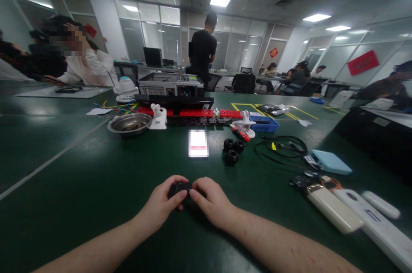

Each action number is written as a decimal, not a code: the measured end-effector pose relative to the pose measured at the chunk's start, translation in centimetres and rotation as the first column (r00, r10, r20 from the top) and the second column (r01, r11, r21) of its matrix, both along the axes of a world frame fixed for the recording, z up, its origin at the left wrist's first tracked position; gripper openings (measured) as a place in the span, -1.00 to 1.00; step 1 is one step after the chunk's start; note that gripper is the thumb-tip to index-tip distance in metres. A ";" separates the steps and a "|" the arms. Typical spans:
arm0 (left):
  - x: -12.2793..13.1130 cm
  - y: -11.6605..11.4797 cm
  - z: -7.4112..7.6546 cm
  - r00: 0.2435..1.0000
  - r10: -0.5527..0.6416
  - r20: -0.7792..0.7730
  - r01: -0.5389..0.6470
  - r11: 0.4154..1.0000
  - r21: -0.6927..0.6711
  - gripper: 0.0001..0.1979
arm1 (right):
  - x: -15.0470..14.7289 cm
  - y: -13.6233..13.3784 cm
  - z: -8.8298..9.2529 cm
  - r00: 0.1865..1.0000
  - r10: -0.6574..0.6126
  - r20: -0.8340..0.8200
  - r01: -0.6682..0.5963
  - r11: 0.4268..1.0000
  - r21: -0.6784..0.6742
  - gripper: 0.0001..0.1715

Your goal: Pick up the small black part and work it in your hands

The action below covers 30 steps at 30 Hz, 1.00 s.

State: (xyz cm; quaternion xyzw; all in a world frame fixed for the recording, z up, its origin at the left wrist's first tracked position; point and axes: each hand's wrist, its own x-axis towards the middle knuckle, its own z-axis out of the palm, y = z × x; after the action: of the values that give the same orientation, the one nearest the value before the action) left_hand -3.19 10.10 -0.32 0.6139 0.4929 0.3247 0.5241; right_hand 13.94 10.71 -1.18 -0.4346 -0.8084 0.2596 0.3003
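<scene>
Near the front middle of the green table, my left hand (162,198) is closed round a small black part (180,188), its thumb lying across the front. Its exact kind is unclear because the fingers cover much of it. My right hand (210,200) is closed in a pinch against the part's right end. Whatever lies between those fingertips is too small to make out. Farther out stand three black toy wheels (232,156), to the right of a bright phone screen (198,143) whose display is blurred.
A metal bowl (113,129) with small pieces stands at the left. Behind are white clamp-like stands (158,119), red-handled pliers (241,134), a blue tray (268,126) and an open computer case (170,88). Cables (280,144), a light-blue box (333,162) and a power bank (334,210) lie right.
</scene>
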 end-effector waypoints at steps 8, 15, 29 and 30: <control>0.0 0.4 -0.5 0.998 0.008 0.069 -0.007 1.000 -0.013 -0.70 | 0.0 -0.3 0.5 0.999 -0.006 -0.042 0.004 0.999 -0.052 -0.72; 0.2 -0.2 0.1 0.999 0.034 0.003 -0.034 0.999 0.016 -0.73 | 0.2 -0.3 0.4 0.999 -0.029 -0.019 0.028 0.999 -0.031 -0.75; -0.3 0.4 -0.8 0.999 0.048 -0.015 -0.046 0.994 0.101 -0.52 | 0.0 -0.1 0.0 0.991 -0.041 -0.124 0.040 0.999 -0.013 -0.77; -0.3 0.4 -0.8 0.999 0.035 -0.011 -0.034 0.993 0.110 -0.48 | 0.0 -0.2 0.0 0.985 -0.039 -0.167 0.036 0.999 -0.016 -0.72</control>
State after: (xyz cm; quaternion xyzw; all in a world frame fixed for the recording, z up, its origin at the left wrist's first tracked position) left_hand -3.46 10.45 -1.09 0.6354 0.4882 0.3564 0.4804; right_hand 13.93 10.54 -1.21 -0.4284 -0.7703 0.2948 0.3691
